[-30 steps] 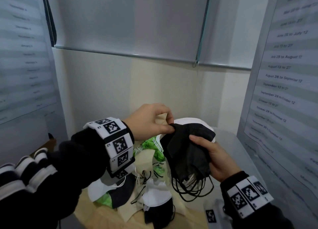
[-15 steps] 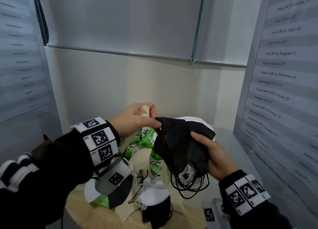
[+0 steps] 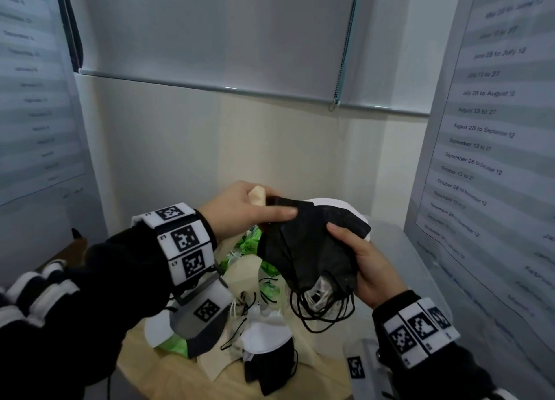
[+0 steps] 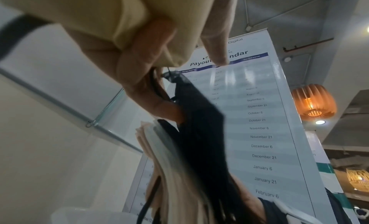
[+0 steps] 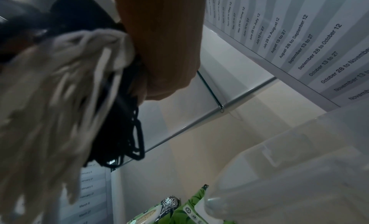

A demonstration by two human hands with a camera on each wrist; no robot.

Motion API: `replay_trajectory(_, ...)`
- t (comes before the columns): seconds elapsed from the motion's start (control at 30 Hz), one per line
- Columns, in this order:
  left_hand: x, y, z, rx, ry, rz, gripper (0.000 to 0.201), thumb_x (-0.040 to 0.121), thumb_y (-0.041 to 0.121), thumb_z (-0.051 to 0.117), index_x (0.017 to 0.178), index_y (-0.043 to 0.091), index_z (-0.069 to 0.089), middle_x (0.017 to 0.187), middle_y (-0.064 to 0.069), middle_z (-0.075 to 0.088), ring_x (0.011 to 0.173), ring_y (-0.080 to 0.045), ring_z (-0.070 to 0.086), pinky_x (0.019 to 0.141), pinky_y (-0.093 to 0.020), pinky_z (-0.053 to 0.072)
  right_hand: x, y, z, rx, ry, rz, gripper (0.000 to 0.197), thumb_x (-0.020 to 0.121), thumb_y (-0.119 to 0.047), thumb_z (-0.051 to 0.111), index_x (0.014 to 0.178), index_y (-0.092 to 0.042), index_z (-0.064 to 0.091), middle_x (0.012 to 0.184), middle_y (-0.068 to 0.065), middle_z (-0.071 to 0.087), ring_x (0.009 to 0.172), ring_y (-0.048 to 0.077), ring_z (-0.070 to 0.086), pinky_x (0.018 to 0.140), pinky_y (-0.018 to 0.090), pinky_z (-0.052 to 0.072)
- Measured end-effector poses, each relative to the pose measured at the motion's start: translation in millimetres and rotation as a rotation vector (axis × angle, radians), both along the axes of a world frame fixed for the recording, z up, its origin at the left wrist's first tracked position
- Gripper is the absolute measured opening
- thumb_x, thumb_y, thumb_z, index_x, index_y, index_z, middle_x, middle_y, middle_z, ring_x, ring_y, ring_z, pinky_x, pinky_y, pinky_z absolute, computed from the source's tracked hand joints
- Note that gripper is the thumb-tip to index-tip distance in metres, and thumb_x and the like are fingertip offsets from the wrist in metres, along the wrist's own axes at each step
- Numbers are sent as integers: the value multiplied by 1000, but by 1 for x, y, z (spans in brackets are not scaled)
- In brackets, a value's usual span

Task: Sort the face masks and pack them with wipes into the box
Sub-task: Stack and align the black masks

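My right hand (image 3: 360,260) grips a stack of masks in the air above the table: black masks (image 3: 309,249) in front, white ones (image 3: 333,204) behind. Their black and white ear loops (image 3: 321,309) dangle below. My left hand (image 3: 255,211) has a folded beige mask (image 3: 258,194) curled in its palm, and its forefinger and thumb pinch the upper left corner of the front black mask. The left wrist view shows the beige mask (image 4: 111,19) in the palm and the black mask (image 4: 199,124) at the thumb. Green wipes packs (image 3: 252,243) lie behind the hands.
Loose white (image 3: 264,333), black (image 3: 267,369) and beige (image 3: 216,366) masks lie heaped on the wooden table (image 3: 144,366). A clear plastic box (image 5: 289,164) stands to the right of the pile. Printed banners wall in both sides, with a blind behind.
My left hand has drawn the front black mask's corner to the left, and the beige mask now shows in its palm. The right hand has kept the stack almost still.
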State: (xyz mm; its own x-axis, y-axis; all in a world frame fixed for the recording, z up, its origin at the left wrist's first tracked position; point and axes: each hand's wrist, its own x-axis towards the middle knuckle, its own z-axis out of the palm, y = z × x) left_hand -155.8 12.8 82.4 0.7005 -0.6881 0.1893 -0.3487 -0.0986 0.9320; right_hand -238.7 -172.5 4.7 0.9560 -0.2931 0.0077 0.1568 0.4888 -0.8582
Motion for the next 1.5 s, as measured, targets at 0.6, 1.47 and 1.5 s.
replay_trajectory(0.6,16,10,11,-370,196,202,17,81,-3,63,83,14,62,74,-4,62,61,-9,60,45,-13,43,-2,0,-8,16,-4,-113,48,76,-13,66,122,-1,59,114,20,67,105,32,65,83,38,57)
replay_trajectory(1.47,16,-10,-45,104,-391,415,55,69,13,76,113,30,48,108,9,54,99,-16,55,83,-35,48,-2,18,-7,-91,-46,-68,55,62,1,71,117,3,60,109,24,67,92,31,68,71,33,58)
replay_trajectory(1.5,13,-8,-44,189,-542,434,58,70,18,75,118,33,47,115,12,52,104,-13,51,81,-32,46,-1,18,-8,-105,-38,-69,55,62,1,71,116,3,60,110,24,67,93,31,68,72,33,58)
